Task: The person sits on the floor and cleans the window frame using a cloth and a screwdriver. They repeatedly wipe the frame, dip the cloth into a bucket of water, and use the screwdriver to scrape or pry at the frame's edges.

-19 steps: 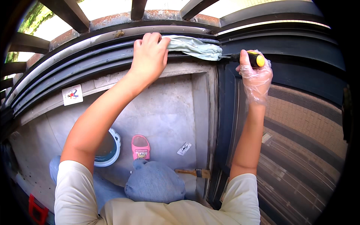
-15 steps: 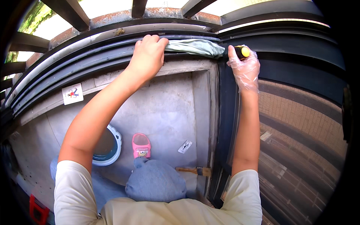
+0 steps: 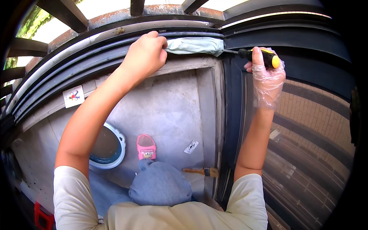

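Note:
My bare left hand [image 3: 148, 51] is closed on the left end of a pale green cloth [image 3: 194, 45], which lies stretched along the dark window track [image 3: 97, 61]. In my right hand [image 3: 270, 82], covered by a clear plastic glove, is a screwdriver [image 3: 269, 59] with a black and yellow handle. Its thin metal shaft points left and meets the cloth's right end, by the corner of the dark frame [image 3: 234, 88]. The tip is hidden in or behind the cloth.
Metal railing bars [image 3: 67, 15] run beyond the track. A screen panel [image 3: 306, 103] stands on the right. Below are a round tub [image 3: 122, 147], a pink slipper [image 3: 146, 143], a paintbrush [image 3: 209, 171], a small card [image 3: 191, 147], a picture card [image 3: 73, 96] and a red object [image 3: 43, 216].
My right hand has moved right with the screwdriver, so its shaft now shows. The cloth looks pulled flatter, and my left hand has shifted slightly left, still gripping its end.

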Tool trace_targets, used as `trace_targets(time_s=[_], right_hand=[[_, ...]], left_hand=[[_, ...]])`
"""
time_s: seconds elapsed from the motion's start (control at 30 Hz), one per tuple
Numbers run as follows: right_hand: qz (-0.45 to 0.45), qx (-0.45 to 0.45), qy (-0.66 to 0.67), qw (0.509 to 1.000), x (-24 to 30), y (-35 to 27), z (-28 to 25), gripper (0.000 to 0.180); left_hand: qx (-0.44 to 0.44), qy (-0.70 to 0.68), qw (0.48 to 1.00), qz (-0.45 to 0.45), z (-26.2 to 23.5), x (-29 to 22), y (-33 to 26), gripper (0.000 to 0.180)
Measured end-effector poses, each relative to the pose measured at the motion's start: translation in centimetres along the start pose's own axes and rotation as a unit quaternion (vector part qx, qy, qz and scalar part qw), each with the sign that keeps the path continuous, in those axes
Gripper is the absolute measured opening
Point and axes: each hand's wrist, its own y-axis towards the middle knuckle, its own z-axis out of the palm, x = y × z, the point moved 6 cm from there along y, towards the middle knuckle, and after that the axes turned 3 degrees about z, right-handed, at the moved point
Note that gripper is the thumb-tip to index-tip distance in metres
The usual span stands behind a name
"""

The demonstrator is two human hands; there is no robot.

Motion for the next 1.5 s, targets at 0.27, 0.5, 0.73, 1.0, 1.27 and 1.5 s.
trace_targets(time_s=[0.27, 0.5, 0.73, 1.0, 1.27, 1.5], right_hand=[[0.037, -0.006, 0.064, 0.997, -3.6, -1.5, 0.4, 0.020], [0.014, -0.062, 0.097, 0.993, -3.9, -2.8, -0.2, 0.014], [0.035, -0.086, 0.161, 0.983, -4.8, -4.1, -1.4, 0.013], [0.026, -0.108, 0.186, 0.976, -4.7, -6.4, -3.9, 0.017], [0.010, -0.077, 0.055, 0.995, -4.2, -3.8, -2.9, 0.020], [-0.021, -0.057, 0.054, 0.997, -1.5, -1.9, -1.7, 0.017]], left_hand=[[-0.055, -0.083, 0.995, 0.021, -1.4, -0.9, 2.2, 0.017], [-0.015, -0.022, 0.983, 0.182, 4.9, -5.5, 5.5, 0.020], [-0.014, -0.013, 0.990, 0.136, 11.8, -7.7, 9.8, 0.023], [-0.069, -0.086, 0.990, 0.090, 12.9, -7.4, 11.0, 0.016], [0.009, 0.059, 0.979, 0.197, 12.5, -9.3, 8.7, 0.026], [-0.066, 0.010, 0.981, 0.182, 8.9, -6.3, 6.3, 0.021]])
